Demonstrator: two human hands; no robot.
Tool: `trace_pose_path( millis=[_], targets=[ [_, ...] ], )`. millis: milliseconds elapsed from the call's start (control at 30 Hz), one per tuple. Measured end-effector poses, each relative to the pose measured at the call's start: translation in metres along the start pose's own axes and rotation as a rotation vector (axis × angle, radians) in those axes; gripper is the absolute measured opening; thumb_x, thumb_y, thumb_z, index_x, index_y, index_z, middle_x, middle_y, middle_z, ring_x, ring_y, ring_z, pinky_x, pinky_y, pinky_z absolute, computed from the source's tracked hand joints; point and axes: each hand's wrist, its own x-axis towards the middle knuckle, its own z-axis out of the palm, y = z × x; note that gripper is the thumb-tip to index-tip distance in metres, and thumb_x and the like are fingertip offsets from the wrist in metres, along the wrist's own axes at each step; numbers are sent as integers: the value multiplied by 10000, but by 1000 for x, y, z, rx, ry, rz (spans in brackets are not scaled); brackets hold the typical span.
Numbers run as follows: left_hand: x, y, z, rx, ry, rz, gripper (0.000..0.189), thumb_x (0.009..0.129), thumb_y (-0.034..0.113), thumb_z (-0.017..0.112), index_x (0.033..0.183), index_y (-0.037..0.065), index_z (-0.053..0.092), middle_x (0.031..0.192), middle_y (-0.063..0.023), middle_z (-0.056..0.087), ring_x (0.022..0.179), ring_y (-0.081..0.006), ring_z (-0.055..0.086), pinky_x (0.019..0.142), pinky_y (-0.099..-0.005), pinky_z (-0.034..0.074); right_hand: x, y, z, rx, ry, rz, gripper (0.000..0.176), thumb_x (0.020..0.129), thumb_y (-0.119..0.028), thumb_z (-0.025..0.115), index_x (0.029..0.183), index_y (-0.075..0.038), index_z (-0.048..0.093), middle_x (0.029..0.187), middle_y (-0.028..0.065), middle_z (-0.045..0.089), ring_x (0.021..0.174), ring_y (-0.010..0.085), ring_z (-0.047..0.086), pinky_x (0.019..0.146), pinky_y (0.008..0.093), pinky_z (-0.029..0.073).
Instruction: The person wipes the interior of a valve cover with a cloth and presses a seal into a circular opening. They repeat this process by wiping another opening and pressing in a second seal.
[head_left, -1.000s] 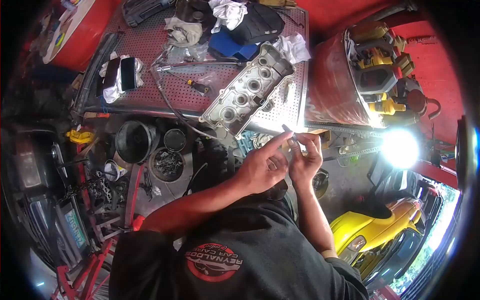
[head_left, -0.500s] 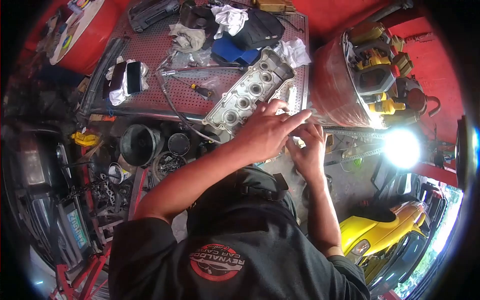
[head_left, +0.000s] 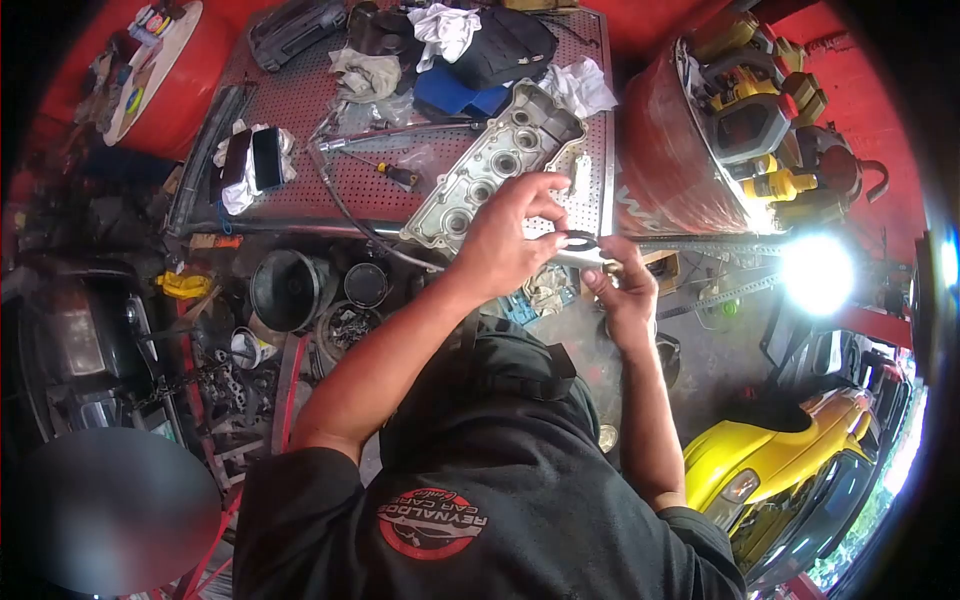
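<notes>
Between my hands a small black rubber ring [head_left: 580, 241] shows as a dark loop. My left hand [head_left: 508, 238] pinches its left side between thumb and fingers. The bent fingers of my right hand [head_left: 628, 292] close on its right side, near a small brass-coloured spot that I cannot make out. Just beyond my left hand, a grey metal valve cover [head_left: 492, 172] with a row of round holes lies slanted on the red perforated bench [head_left: 300, 105]; my left hand hides part of its near edge.
A ratchet wrench [head_left: 400, 133], a yellow-and-black screwdriver [head_left: 398, 175], rags [head_left: 365, 75] and a phone [head_left: 267, 158] lie on the bench. Right of it stands a red drum [head_left: 665, 150] with oil bottles. A bright lamp [head_left: 817, 275] glares at right. Below the bench is a black bucket [head_left: 287, 290].
My hands have drawn apart from their overlapping position, and the black ring now shows between them. The view has shifted slightly. A blurred round patch now covers the lower left.
</notes>
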Motion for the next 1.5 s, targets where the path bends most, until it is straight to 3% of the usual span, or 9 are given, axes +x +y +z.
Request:
trace_pose_path(
  millis=[67, 267, 367, 500, 533, 633, 767, 1067, 1500],
  targets=[
    [0, -11, 2, -144, -14, -74, 593, 826, -70, 717, 1362, -10, 473, 1014, -48, 687, 1013, -92, 639, 951, -276, 483, -5, 14, 6, 245, 23, 90, 322, 859, -92, 803, 1161, -67, 694, 1215, 42, 633, 1100, 164, 574, 944, 334, 454],
    [5, -13, 4, -127, -81, -86, 623, 827, -79, 697, 1395, 11, 456, 1070, -73, 691, 1075, -109, 638, 970, -302, 478, -2, 8, 28, 566, 124, 133, 186, 915, 18, 713, 1092, -39, 706, 1228, 45, 625, 1113, 141, 575, 973, 304, 450],
    [7, -15, 7, 77, 84, 163, 650, 862, -38, 666, 1452, 30, 402, 1145, -102, 686, 1134, -147, 634, 997, -352, 467, 3, 23, 27, 562, 201, 132, 183, 923, 22, 699, 1099, -31, 702, 1230, 56, 641, 1145, 168, 598, 1027, 335, 455],
    [-11, 4, 12, -885, 209, -291, 754, 862, -9, 616, 1540, 107, 306, 1189, -197, 658, 1121, -288, 641, 979, -440, 485, 10, 30, 23, 703, 274, 159, 209, 928, -7, 710, 1136, -13, 688, 1228, 62, 656, 1142, 190, 621, 1033, 352, 467],
    [-19, -3, 17, -1221, 115, -289, 774, 862, -6, 590, 1556, 162, 291, 1118, -217, 652, 1034, -308, 646, 908, -449, 510, 10, 30, 24, 726, 283, 156, 209, 931, -10, 708, 1139, -12, 687, 1229, 62, 656, 1140, 188, 620, 1031, 350, 468],
    [-35, -11, 28, -1459, -112, -384, 749, 895, 26, 564, 1567, 195, 278, 1044, -205, 642, 933, -299, 643, 843, -453, 518, 15, 30, 27, 709, 256, 154, 208, 939, -21, 707, 1145, -10, 686, 1234, 60, 652, 1127, 181, 618, 1021, 339, 467],
    [-43, -10, 32, -1515, -52, -504, 753, 907, 43, 559, 1578, 207, 262, 1010, -193, 637, 864, -298, 642, 819, -462, 519, 20, 30, 29, 583, 219, 133, 308, 965, -62, 688, 1261, 2, 633, 1202, 82, 670, 1086, 190, 648, 961, 314, 498],
    [-47, -15, 30, -1537, -58, -501, 778, 910, 44, 566, 1591, 191, 219, 996, -189, 645, 859, -296, 653, 814, -472, 527, 24, 25, 34, 304, 201, 153, 141, 917, 53, 677, 1044, -7, 690, 1224, 31, 610, 1148, 147, 555, 989, 309, 441],
    [-52, -20, 28, -1487, -53, -494, 810, 913, 41, 577, 1609, 193, 193, 992, -194, 653, 840, -296, 666, 799, -472, 539, 25, 13, 41, -5, 201, -13, 118, 873, 37, 727, 972, 12, 666, 997, 37, 611, 949, 146, 576, 869, 279, 467]
  ],
)
